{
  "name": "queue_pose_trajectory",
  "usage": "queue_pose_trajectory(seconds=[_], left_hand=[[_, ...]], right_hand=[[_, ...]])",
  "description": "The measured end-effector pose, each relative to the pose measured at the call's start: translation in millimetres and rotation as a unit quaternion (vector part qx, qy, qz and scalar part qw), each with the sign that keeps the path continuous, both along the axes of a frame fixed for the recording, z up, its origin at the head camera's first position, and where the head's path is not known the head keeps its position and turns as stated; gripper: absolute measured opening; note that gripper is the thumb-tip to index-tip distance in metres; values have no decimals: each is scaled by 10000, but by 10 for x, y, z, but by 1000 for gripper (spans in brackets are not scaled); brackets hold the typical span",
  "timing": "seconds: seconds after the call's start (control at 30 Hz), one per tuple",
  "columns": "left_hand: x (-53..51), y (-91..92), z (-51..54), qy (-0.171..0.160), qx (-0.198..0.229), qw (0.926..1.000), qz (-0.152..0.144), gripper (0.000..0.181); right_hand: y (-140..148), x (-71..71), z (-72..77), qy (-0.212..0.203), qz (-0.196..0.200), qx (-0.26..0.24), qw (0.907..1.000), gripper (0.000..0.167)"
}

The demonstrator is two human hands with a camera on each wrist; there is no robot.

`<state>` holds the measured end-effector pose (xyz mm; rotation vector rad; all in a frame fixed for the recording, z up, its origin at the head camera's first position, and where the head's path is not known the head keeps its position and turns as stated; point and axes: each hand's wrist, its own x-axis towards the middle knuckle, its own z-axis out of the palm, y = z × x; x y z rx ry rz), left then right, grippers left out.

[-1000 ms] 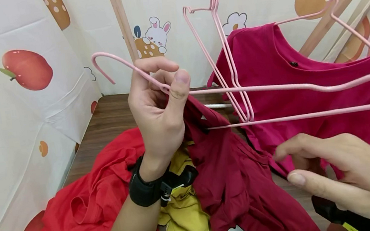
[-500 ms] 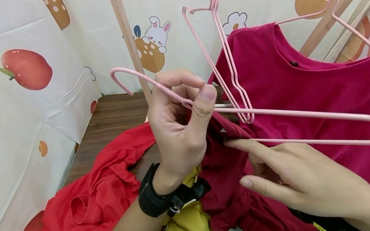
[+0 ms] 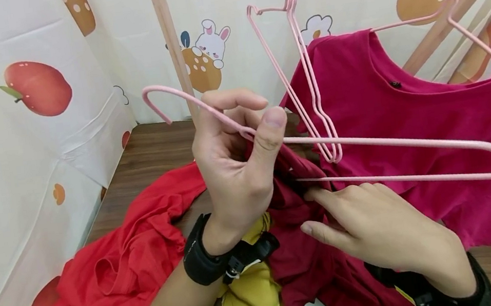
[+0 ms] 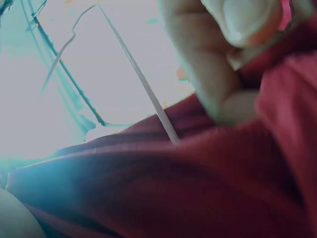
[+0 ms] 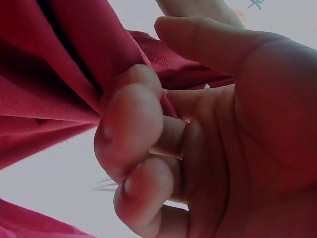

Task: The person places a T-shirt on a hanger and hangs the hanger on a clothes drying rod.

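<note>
My left hand (image 3: pixel 239 161) grips a pink clothes hanger (image 3: pixel 393 142) just below its hook, thumb pressed against the wire. Dark red fabric of a shirt (image 3: pixel 305 269) bunches under that hand, and the hanger's lower bar runs into its opening. At the shirt's edge is my right hand (image 3: pixel 371 224), its index fingertip tucked under the bar. In the right wrist view its fingers (image 5: pixel 130 124) curl around the dark red cloth while the thumb stays apart. The left wrist view shows the hanger wire (image 4: pixel 143 82) entering the cloth, partly hidden by folds.
A magenta shirt (image 3: pixel 414 125) hangs on another pink hanger at the right. Bare pink hangers (image 3: pixel 303 60) hang beside it, behind the hands. A red garment (image 3: pixel 117 278) and a yellow one (image 3: pixel 251 299) lie on the wooden table (image 3: pixel 150 139). A wooden post (image 3: pixel 170 39) stands behind.
My right hand has come in from the right to the dark red shirt and curled its fingers into it. My left hand and the hanger have shifted right and down, and the hanger has tilted.
</note>
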<state>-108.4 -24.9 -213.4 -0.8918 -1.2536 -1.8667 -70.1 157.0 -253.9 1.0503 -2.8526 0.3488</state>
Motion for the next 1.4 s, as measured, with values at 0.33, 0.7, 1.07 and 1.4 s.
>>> queue_pose_trajectory(seconds=[0.33,0.7,1.07,1.4], left_hand=[[-126,-182,17,243,53,9975,658,35],[-179,-370,53,154,40,9947,1016,28],[-193,-395,53,157,-505,9924,1115,25],[-219,-467,68,268,-1113,9871,1121,22]], right_hand=[[159,28,120,-92,-299,199,9993,16],[479,74,266,59,-952,550,9939,10],[797,138,254,224,-1692,482,9842,11],[1291,162,104,907,-1443,-1033,9799,29]])
